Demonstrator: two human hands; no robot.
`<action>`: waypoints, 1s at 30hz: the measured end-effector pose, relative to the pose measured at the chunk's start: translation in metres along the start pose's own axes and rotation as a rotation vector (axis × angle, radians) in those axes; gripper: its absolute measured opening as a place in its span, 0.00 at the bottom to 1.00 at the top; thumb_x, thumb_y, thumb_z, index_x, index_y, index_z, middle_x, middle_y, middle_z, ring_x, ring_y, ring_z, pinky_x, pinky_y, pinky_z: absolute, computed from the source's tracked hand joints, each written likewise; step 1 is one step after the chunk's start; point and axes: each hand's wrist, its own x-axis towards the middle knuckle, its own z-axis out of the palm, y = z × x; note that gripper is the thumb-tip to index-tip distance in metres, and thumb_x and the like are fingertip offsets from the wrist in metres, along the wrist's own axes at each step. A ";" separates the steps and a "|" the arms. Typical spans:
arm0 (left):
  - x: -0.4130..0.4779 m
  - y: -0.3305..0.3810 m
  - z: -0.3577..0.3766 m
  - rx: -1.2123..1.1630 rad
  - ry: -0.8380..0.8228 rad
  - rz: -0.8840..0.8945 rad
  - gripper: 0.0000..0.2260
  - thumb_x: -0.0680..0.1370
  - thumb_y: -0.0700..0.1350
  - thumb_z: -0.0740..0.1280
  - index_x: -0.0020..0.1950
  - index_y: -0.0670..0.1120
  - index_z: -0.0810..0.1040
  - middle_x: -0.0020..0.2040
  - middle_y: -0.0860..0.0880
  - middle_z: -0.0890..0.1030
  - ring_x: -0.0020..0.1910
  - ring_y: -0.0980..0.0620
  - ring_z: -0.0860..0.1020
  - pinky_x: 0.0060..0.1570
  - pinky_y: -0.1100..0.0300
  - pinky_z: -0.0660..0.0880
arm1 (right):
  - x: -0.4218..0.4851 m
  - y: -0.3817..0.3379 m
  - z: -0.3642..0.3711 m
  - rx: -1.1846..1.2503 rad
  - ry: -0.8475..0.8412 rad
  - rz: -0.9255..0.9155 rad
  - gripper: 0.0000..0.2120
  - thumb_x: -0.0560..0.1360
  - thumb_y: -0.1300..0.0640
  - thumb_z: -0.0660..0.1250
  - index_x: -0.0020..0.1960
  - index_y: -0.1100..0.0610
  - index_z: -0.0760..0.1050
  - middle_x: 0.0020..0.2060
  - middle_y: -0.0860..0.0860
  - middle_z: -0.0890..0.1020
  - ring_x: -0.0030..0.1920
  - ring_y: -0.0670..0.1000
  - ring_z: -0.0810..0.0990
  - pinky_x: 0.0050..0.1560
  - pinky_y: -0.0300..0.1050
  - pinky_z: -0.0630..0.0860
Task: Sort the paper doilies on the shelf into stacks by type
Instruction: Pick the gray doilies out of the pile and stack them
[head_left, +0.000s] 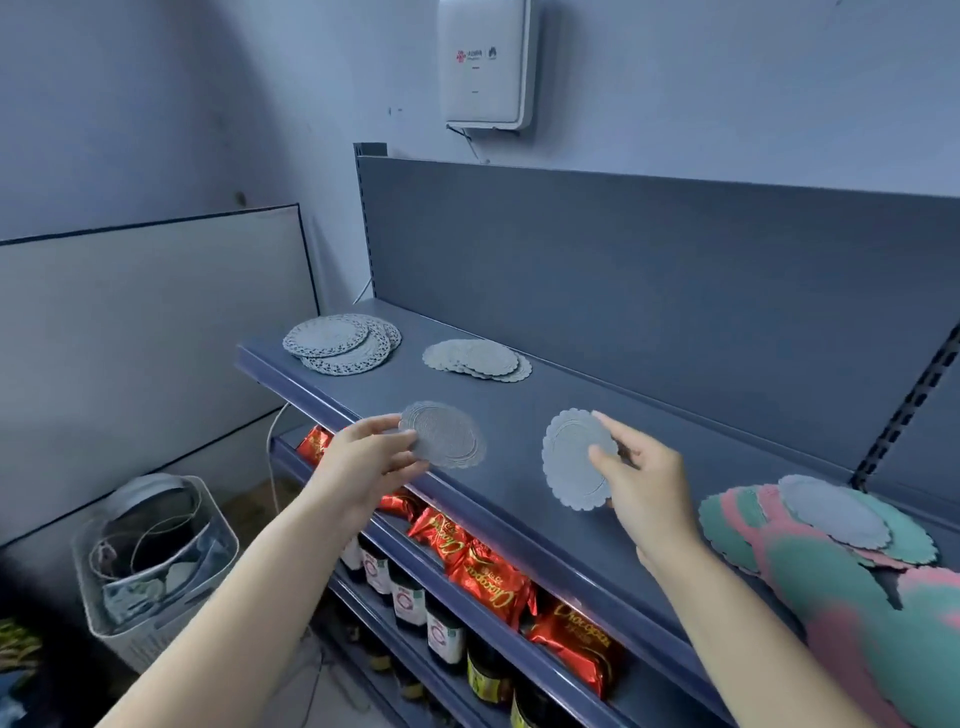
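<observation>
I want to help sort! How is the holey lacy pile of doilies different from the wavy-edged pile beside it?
The pale lacy pile of round paper doilies has rims full of holes; the pale wavy-edged pile has solid scalloped rims. The lacy pile's circles look wider than the wavy-edged pile's. It lies nearest the left end of the dark blue metal shelf, the wavy-edged pile to its right. Both lie flat, loosely fanned.

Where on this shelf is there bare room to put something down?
The widest bare stretch of shelf runs along the back panel, between the scalloped stack and the coloured pile. A smaller gap lies between the left doily, held by the left hand, and the right doily, held by the right hand. The far left is crowded, lace stack beside scalloped stack.
</observation>
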 end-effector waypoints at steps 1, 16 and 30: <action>0.021 0.003 0.006 0.010 -0.018 0.008 0.13 0.76 0.31 0.66 0.60 0.38 0.74 0.45 0.40 0.80 0.36 0.48 0.79 0.36 0.58 0.82 | 0.013 0.002 0.004 -0.029 0.012 -0.034 0.18 0.76 0.67 0.64 0.64 0.54 0.76 0.58 0.44 0.80 0.54 0.40 0.77 0.52 0.29 0.73; 0.300 0.021 0.070 1.098 -0.036 0.419 0.16 0.74 0.52 0.69 0.59 0.49 0.76 0.54 0.55 0.78 0.40 0.57 0.78 0.44 0.62 0.71 | 0.211 0.038 0.115 -0.554 0.015 -0.432 0.20 0.78 0.69 0.58 0.64 0.53 0.76 0.65 0.51 0.76 0.67 0.50 0.72 0.69 0.41 0.64; 0.331 0.034 0.046 1.516 -0.299 1.005 0.11 0.78 0.50 0.62 0.55 0.48 0.79 0.53 0.49 0.80 0.51 0.43 0.76 0.48 0.55 0.68 | 0.216 0.034 0.166 -0.876 -0.314 0.042 0.26 0.76 0.51 0.57 0.74 0.43 0.63 0.75 0.40 0.58 0.75 0.41 0.55 0.73 0.43 0.58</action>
